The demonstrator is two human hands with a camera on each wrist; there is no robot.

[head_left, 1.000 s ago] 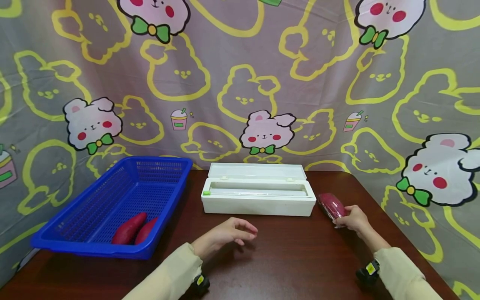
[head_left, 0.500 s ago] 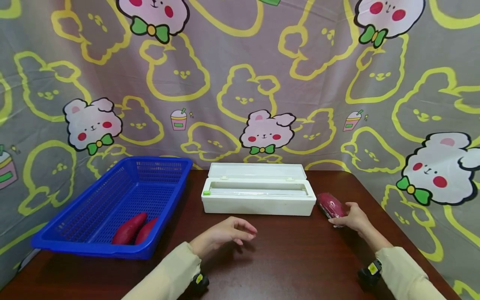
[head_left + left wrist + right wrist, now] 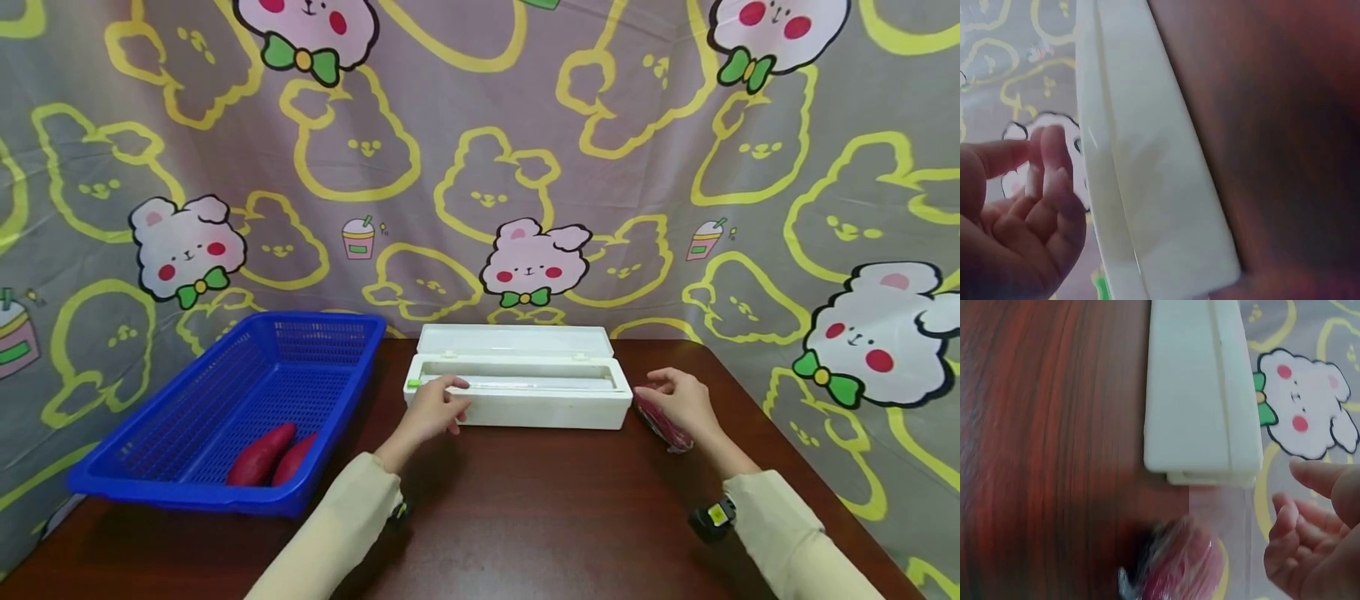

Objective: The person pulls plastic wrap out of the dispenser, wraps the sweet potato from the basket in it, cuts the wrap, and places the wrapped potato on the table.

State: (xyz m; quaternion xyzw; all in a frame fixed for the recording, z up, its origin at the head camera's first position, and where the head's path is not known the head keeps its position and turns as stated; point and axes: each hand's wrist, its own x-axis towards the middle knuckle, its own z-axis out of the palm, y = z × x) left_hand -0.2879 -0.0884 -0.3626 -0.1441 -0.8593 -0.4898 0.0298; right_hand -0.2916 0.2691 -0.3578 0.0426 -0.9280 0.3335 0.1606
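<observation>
A white cling film box point(image 3: 517, 408) stands on the table with its lid up, a film roll and a green slider point(image 3: 413, 384) showing. My left hand point(image 3: 431, 410) is at the box's left front, fingers loosely bent. In the left wrist view the left hand point(image 3: 1029, 212) has thumb and fingers close together, with nothing visible between them. My right hand point(image 3: 684, 404) hovers over a red sweet potato point(image 3: 660, 423) wrapped in film, right of the box. The right wrist view shows the right hand point(image 3: 1316, 537) apart from the wrapped sweet potato point(image 3: 1182, 565), holding nothing.
A blue plastic basket point(image 3: 180, 497) stands at the left with two unwrapped red sweet potatoes point(image 3: 259, 456) in its near end. Behind the brown table point(image 3: 525, 517) hangs a cartoon-printed curtain point(image 3: 420, 100).
My right hand has let go of the wrapped sweet potato and moved up and slightly left. My left hand has moved forward and left to the cling film box.
</observation>
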